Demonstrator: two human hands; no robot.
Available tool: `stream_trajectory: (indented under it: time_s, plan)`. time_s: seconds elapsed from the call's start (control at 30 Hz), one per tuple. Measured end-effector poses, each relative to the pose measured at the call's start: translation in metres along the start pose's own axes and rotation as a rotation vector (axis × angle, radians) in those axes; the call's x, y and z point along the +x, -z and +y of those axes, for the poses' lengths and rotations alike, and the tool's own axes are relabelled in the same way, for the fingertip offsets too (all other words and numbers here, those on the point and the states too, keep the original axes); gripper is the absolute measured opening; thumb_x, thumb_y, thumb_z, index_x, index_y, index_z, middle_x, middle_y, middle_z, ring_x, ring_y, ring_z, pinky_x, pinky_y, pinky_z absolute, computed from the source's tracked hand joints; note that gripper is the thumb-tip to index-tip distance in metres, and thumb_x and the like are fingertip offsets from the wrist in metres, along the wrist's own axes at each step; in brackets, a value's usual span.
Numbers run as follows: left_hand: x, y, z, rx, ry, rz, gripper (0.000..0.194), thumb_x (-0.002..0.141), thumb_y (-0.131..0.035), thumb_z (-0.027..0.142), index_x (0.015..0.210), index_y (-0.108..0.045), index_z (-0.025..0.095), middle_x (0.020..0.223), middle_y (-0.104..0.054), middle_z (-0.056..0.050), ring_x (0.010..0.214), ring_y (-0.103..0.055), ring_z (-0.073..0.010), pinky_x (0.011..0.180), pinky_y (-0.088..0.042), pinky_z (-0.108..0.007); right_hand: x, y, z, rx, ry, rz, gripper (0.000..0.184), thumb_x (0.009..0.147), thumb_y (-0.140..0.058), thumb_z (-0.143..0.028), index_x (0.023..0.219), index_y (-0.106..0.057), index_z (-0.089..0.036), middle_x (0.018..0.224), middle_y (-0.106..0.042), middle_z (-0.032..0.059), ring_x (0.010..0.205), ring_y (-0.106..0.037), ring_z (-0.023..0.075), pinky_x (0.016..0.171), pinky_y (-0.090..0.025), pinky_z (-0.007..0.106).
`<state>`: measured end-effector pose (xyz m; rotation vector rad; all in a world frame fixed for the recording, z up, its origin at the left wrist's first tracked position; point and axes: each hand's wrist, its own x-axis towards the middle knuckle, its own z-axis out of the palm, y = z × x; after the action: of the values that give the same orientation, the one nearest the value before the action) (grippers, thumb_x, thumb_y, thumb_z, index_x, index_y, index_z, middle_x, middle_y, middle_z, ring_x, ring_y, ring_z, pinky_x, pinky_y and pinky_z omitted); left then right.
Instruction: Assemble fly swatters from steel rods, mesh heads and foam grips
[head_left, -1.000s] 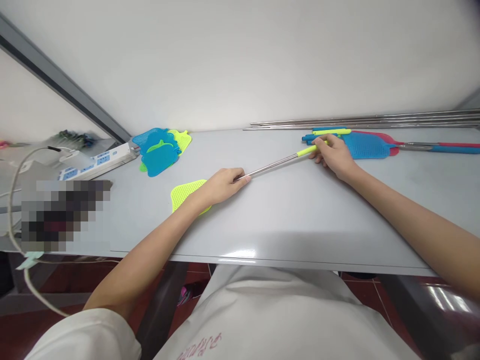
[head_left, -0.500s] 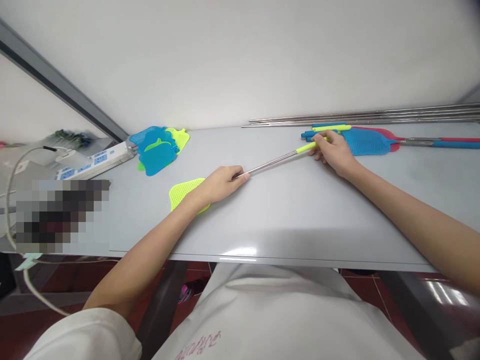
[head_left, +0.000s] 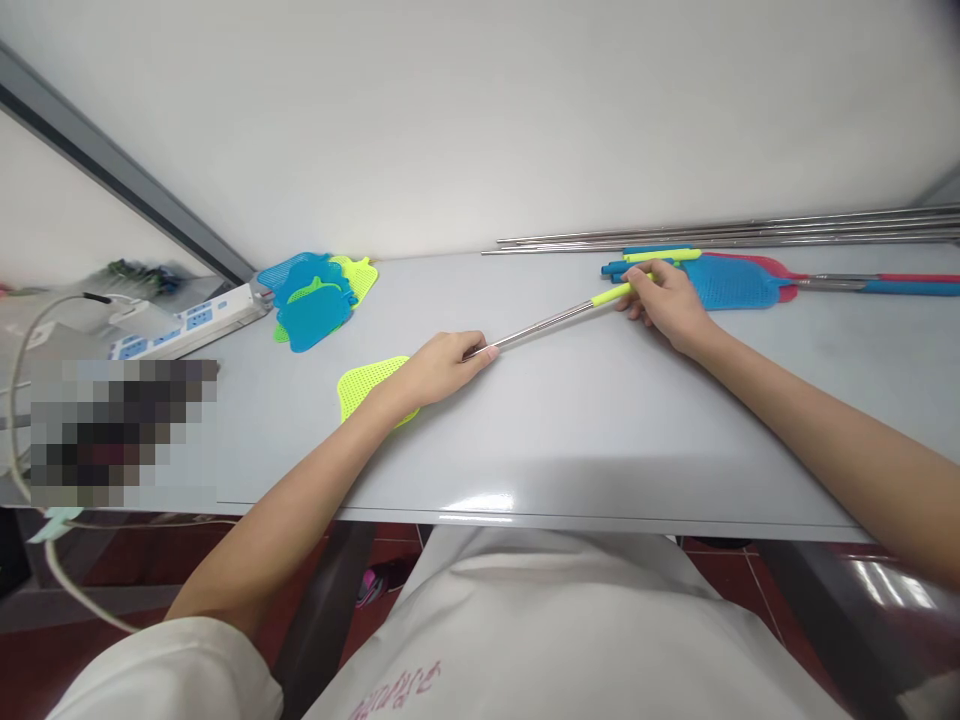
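Observation:
A fly swatter lies slantwise across the grey table, with a yellow-green perforated head (head_left: 369, 382), a thin metal rod (head_left: 546, 323) and a yellow-green handle grip (head_left: 611, 294). My left hand (head_left: 448, 365) is closed around the rod's lower end, close to the head; my wrist and forearm cover part of that head. Farther right, my right hand (head_left: 664, 300) pinches the grip between thumb and fingers, hiding its far end. Just behind the right hand lie loose blue grip tubes (head_left: 615, 269) and a yellow-green tube (head_left: 664, 256).
Blue and yellow-green swatter heads (head_left: 319, 316) are piled at the back left. Several metal rods (head_left: 750, 232) lie along the wall. Blue and red swatters (head_left: 739, 284) rest at right. A power strip (head_left: 199, 318) and white cable (head_left: 15, 440) occupy the left end.
The view has shifted slightly. Both hands keep the same hold on the swatter, with no clear movement of it across the table.

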<state>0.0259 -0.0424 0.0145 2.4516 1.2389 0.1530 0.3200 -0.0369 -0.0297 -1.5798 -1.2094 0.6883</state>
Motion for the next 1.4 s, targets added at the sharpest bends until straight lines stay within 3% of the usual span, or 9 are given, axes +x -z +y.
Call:
stream_trajectory:
  time_s: [0.37,0.57,0.77,1.03,1.17,1.4]
  plan:
    - [0.002,-0.001,-0.002,0.030,-0.021,-0.008,0.037,0.090,-0.027,0.044,0.074,-0.049,0.019,0.064,-0.050,0.000,0.061,-0.047,-0.0143,0.057,-0.032,-0.025,0.000,0.000,0.000,-0.025,0.016,0.007,0.021,0.084,-0.048,-0.038,0.081,-0.051,-0.017,0.062,-0.061,0.0030,0.045,-0.050,0.0087,0.039,-0.034,0.018]
    - [0.002,-0.002,-0.005,0.044,-0.051,0.011,0.029,0.091,-0.028,0.034,0.068,-0.037,0.020,0.061,-0.044,0.001,0.058,-0.043,-0.0139,0.057,-0.031,-0.025,-0.004,0.001,-0.003,-0.057,0.058,0.005,0.025,0.084,-0.047,-0.037,0.067,-0.044,-0.019,0.052,-0.057,0.0020,0.042,-0.050,0.0099,0.039,-0.037,0.020]
    - [0.001,-0.004,-0.007,0.068,-0.055,0.041,0.029,0.092,-0.025,0.034,0.070,-0.038,0.020,0.061,-0.042,0.000,0.057,-0.042,-0.0150,0.057,-0.032,-0.025,-0.008,0.002,-0.006,-0.013,0.095,0.032,0.031,0.082,-0.048,-0.043,0.064,-0.048,-0.019,0.045,-0.051,0.0017,0.037,-0.047,0.0115,0.035,-0.037,0.022]
    - [0.002,-0.006,-0.013,0.113,-0.103,0.090,0.028,0.090,-0.029,0.034,0.074,-0.046,0.020,0.064,-0.051,-0.001,0.059,-0.047,-0.0154,0.057,-0.031,-0.026,-0.010,0.006,-0.009,-0.225,0.141,0.037,0.042,0.084,-0.043,-0.048,0.054,-0.047,-0.019,0.040,-0.049,0.0011,0.041,-0.048,0.0124,0.047,-0.043,0.026]
    - [0.002,-0.007,-0.014,0.133,-0.093,0.101,0.029,0.090,-0.029,0.036,0.076,-0.048,0.020,0.066,-0.053,-0.002,0.060,-0.048,-0.0160,0.056,-0.031,-0.026,-0.012,0.005,-0.013,-0.274,0.139,-0.006,0.042,0.085,-0.040,-0.049,0.056,-0.046,-0.019,0.044,-0.053,0.0010,0.044,-0.051,0.0129,0.052,-0.044,0.027]
    - [0.001,-0.005,-0.015,0.138,-0.080,0.080,0.031,0.091,-0.026,0.039,0.077,-0.047,0.021,0.068,-0.055,-0.002,0.061,-0.050,-0.0170,0.057,-0.032,-0.026,-0.014,0.005,-0.016,-0.201,0.144,-0.129,0.033,0.080,-0.050,-0.051,0.067,-0.045,-0.021,0.051,-0.057,0.0008,0.046,-0.053,0.0136,0.046,-0.041,0.026]
